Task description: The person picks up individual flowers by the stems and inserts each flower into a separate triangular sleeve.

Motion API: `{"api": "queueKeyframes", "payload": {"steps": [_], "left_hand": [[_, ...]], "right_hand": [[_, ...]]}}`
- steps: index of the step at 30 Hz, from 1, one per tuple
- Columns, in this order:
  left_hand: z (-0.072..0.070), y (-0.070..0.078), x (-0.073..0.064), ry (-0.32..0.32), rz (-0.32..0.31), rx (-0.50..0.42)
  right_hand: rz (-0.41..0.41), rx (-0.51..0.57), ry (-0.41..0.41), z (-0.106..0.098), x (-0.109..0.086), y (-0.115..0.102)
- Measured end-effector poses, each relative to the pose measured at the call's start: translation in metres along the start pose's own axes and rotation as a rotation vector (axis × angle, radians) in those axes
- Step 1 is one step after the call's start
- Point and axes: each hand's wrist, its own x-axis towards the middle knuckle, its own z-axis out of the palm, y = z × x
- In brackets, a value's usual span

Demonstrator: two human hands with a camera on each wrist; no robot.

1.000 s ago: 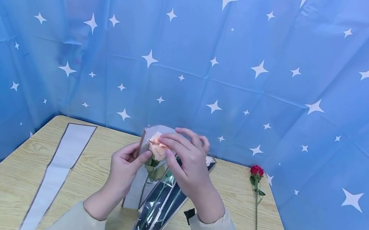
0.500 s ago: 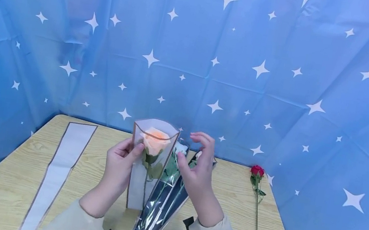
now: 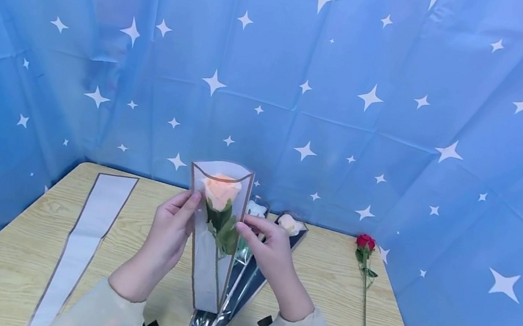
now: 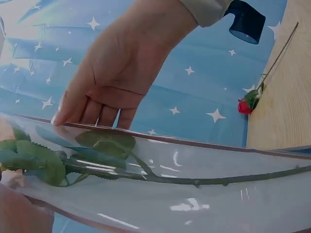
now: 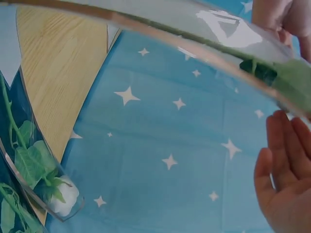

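A peach rose with green leaves stands inside a clear-fronted, white-backed flower sleeve with a brown border. The sleeve is held up over the table, its rim just above the bloom. My left hand pinches its left edge beside the bloom, thumb in front. At the right edge, lower down by the leaves, my right hand holds the border between thumb and fingers. The left wrist view shows the stem running down inside the sleeve; the right hand's fingers there are partly behind the border.
Two dark-backed sleeves with pale roses lie behind the held one, partly covered by it. A flat white sleeve with a brown border lies on the left of the wooden table. A red rose lies at the right. A starry blue curtain surrounds the table.
My right hand has left the bloom, opened, then come down to the sleeve's right edge. The rose's head now sits below the rim, and the sleeve has been raised slightly and turned toward the camera.
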Motion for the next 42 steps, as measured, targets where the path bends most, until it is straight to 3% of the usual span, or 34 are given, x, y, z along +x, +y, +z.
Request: {"api": "queueKeyframes", "payload": {"steps": [4,8,16,25,29,34,38,42], "left_hand": [[-0.002,-0.001,-0.001,-0.079,-0.042,0.092],[-0.004,-0.004,-0.001,-0.143,-0.039,0.211],[-0.007,-0.014,-0.001,-0.114,-0.016,0.426],[-0.005,-0.014,0.001,-0.064,0.051,0.440],[-0.005,-0.013,0.001,-0.064,0.071,0.408],[-0.006,-0.014,0.002,-0.086,0.079,0.386],[-0.008,-0.016,0.001,-0.123,0.063,0.402],[-0.013,-0.021,0.000,-0.164,-0.005,0.470]], "right_hand": [[-0.008,0.015,0.076,0.000,-0.001,-0.016],[0.046,0.064,0.157,-0.003,-0.003,-0.029],[0.102,0.162,0.268,-0.005,0.000,-0.004],[0.116,0.225,0.259,-0.008,0.001,0.004],[0.130,0.250,0.229,-0.010,0.001,0.004],[0.092,0.215,0.242,-0.011,0.001,0.006],[0.094,0.198,0.287,-0.013,0.001,0.005],[0.112,0.214,0.329,-0.015,0.003,0.003]]}}
